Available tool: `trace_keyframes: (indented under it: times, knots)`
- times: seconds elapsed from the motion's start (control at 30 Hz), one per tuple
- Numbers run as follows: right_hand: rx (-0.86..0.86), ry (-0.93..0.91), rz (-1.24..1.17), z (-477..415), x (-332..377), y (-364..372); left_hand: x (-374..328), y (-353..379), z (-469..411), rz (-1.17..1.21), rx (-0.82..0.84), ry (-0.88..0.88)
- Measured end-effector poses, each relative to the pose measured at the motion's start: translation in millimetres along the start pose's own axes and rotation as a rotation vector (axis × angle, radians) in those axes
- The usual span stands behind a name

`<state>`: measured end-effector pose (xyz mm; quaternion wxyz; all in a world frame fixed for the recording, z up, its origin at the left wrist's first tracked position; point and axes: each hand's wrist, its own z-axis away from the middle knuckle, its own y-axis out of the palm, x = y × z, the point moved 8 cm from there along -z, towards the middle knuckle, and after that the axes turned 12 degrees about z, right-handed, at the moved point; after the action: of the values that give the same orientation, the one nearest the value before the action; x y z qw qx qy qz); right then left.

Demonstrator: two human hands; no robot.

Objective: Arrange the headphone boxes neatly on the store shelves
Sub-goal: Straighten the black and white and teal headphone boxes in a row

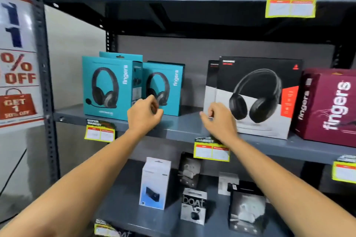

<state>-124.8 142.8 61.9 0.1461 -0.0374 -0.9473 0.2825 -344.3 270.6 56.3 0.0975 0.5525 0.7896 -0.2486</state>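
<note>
Three teal headphone boxes stand at the left of the middle shelf (185, 127): a front one (106, 86), one behind it (119, 56) and one to its right (169, 86). Further right stands a black-and-white headphone box (258, 90) with a like box (211, 82) behind it, then a maroon box (331, 106). My left hand (144, 115) is curled shut in front of the right teal box's lower left corner. At the lower left corner of the black-and-white boxes is my right hand (217, 119), curled shut. Neither hand visibly grips a box.
Yellow price tags (212, 150) hang from the shelf edge. The lower shelf holds a white-and-blue box (154, 183), a "boat" box (193, 206) and a dark box (246, 209). A grey upright post (41, 63) and a sale poster (17, 75) are at the left.
</note>
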Motion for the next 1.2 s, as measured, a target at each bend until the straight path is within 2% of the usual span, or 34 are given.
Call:
trace_keyframes:
  times: [0.17,0.3,0.37,0.43,0.5,0.73,0.9,0.97,1.1,1.2]
  knots:
    - [0.140,-0.060,-0.166,-7.9,90.1,77.0,47.0,-59.4,-13.0,-0.081,-0.165,0.127]
    - [0.272,-0.015,-0.316,-14.6,151.5,133.1,114.1,-109.1,-24.6,0.135,-0.404,-0.058]
    - [0.355,0.011,-0.332,-21.4,171.3,152.7,149.1,-118.7,-33.9,0.213,-0.409,-0.193]
    - [0.424,0.049,-0.330,-28.4,185.2,169.4,178.1,-116.6,-43.2,0.290,-0.315,-0.295]
    - [0.458,0.080,-0.341,-32.3,190.7,178.2,189.5,-108.9,-49.0,0.336,-0.231,-0.320]
    - [0.241,0.200,-0.375,-45.8,127.1,143.0,146.7,-79.7,-67.1,0.443,-0.124,-0.147]
    - [0.215,0.196,-0.294,-48.6,82.7,121.6,131.8,-33.8,-66.2,0.441,-0.012,-0.165]
    - [0.205,0.266,-0.314,-49.3,71.0,123.4,140.9,-12.4,-69.0,0.436,0.113,-0.237]
    - [0.195,0.368,-0.333,-56.4,61.9,130.0,165.4,26.7,-65.8,0.590,0.452,-0.517]
    - [0.325,0.403,-0.546,-56.1,61.2,145.4,159.8,47.3,-64.7,0.684,0.659,-0.481]
